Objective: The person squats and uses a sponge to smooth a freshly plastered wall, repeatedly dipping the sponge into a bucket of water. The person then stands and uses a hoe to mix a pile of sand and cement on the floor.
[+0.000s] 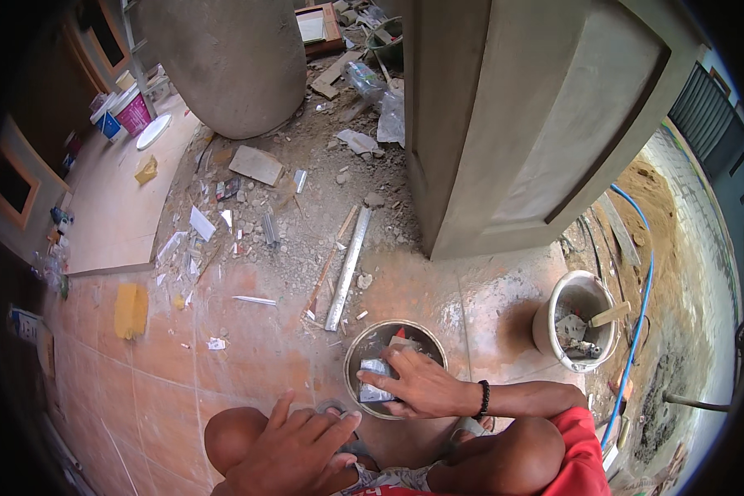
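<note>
Low in the view a round tub [354,361] stands on the tiles between my knees. My right hand [416,383], with a dark bracelet at its wrist, reaches into it and grips a flat silver-grey piece [374,372], whose exact kind I cannot make out. A small red item [400,334] shows behind my fingers. To the left of the tub my left hand [298,442] hovers by my left knee, fingers apart and slightly bent; what lies beneath its fingertips is partly hidden.
A white bucket [552,347] with a wooden-handled tool [610,314] stands right, beside a blue hose [645,298]. Ahead are a plastered pillar [512,124], a long metal strip [347,269] and scattered rubble [298,215]. A yellow block [131,310] and paint buckets [130,110] are left.
</note>
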A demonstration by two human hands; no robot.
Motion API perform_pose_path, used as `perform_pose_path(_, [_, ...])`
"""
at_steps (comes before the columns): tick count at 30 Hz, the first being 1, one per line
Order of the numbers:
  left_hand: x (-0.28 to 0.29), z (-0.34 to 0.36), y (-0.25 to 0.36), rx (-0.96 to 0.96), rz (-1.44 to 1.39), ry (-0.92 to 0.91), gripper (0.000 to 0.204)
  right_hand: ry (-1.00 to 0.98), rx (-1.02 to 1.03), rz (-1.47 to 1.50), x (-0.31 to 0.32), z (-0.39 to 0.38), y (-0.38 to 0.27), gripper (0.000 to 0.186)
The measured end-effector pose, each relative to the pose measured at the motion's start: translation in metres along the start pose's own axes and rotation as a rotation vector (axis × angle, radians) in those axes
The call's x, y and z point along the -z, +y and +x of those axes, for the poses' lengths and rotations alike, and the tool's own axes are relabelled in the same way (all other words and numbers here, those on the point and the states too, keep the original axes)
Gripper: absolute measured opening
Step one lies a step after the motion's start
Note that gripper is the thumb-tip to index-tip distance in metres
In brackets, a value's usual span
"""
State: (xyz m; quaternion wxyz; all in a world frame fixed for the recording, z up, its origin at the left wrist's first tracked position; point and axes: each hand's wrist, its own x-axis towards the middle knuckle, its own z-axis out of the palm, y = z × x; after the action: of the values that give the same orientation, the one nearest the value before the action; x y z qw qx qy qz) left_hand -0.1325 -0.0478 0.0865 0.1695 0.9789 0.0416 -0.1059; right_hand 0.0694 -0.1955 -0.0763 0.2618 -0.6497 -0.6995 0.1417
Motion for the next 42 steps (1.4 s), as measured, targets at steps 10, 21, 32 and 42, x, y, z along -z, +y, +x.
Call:
perform_pose_path(10, [0.001, 0.002, -0.007, -0.032, -0.075, 0.011, 0.043, 0.511, -0.098, 0.078, 0.000, -0.024, 0.032, 0.079])
perform_pose_path(21, [0.004, -0.015, -0.016, -0.034, -0.210, -0.035, 0.039, 1.306, -0.112, -0.593, 0.138, 0.040, 0.116, 0.080])
perform_pose_path(32, [0.008, -0.017, -0.034, -0.072, -0.314, -0.107, 0.063, 1.283, -0.256, -0.624, 0.070, 0.048, 0.187, 0.072])
perform_pose_path(42, [0.007, -0.006, -0.036, -0.042, -0.316, -0.087, 0.063, 1.396, -0.121, -0.446, 0.167, 0.066, 0.111, 0.082])
